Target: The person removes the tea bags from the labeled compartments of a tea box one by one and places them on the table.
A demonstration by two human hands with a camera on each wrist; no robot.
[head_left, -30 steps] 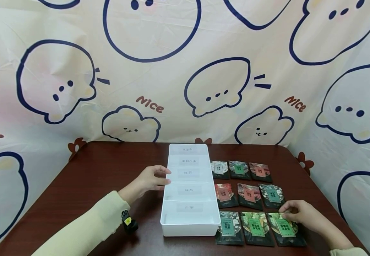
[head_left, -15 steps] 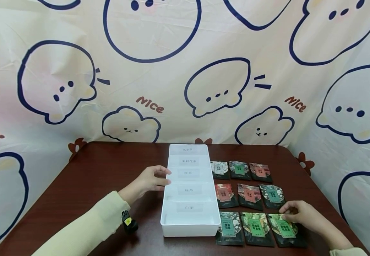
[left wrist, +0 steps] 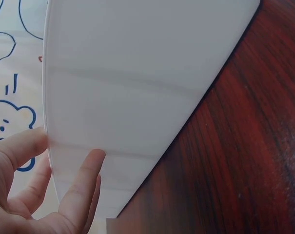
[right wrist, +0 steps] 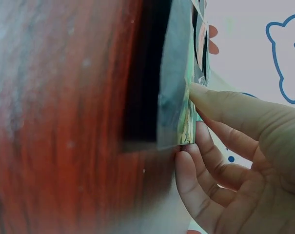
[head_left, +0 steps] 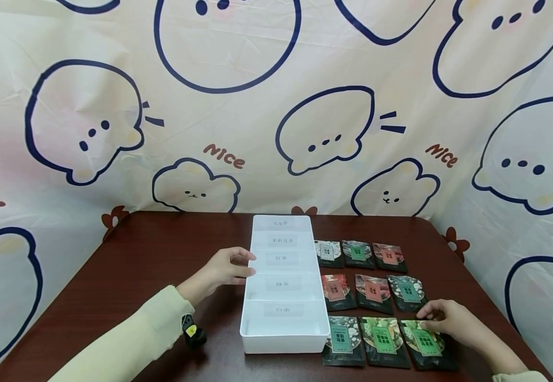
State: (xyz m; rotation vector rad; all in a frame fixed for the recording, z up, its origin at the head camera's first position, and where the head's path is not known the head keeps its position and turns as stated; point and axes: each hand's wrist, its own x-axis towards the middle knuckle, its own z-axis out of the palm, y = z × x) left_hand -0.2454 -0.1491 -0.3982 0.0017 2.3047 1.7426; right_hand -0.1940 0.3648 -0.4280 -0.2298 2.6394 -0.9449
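A long white box [head_left: 283,344] with several labelled compartments stands lengthwise in the middle of the table. My left hand [head_left: 222,267] touches its left side: in the left wrist view, fingertips [left wrist: 41,139] meet the rim while another digit rests against the outer wall. Rows of dark tea sachets lie right of the box. My right hand [head_left: 453,321] pinches the upper right corner of the nearest right green tea sachet [head_left: 426,345]. In the right wrist view the thumb [right wrist: 220,100] presses on that sachet's printed face, with the other fingers curled at its edge.
Beside the held sachet lie another green one [head_left: 383,342] and a teal-labelled one [head_left: 342,342]. Red-labelled sachets [head_left: 374,292] and others fill the rows behind. A cartoon-printed cloth [head_left: 267,122] hangs behind the brown table [head_left: 162,249].
The green tea sachet under my right hand has slid very slightly towards me. My left hand and the box keep their places.
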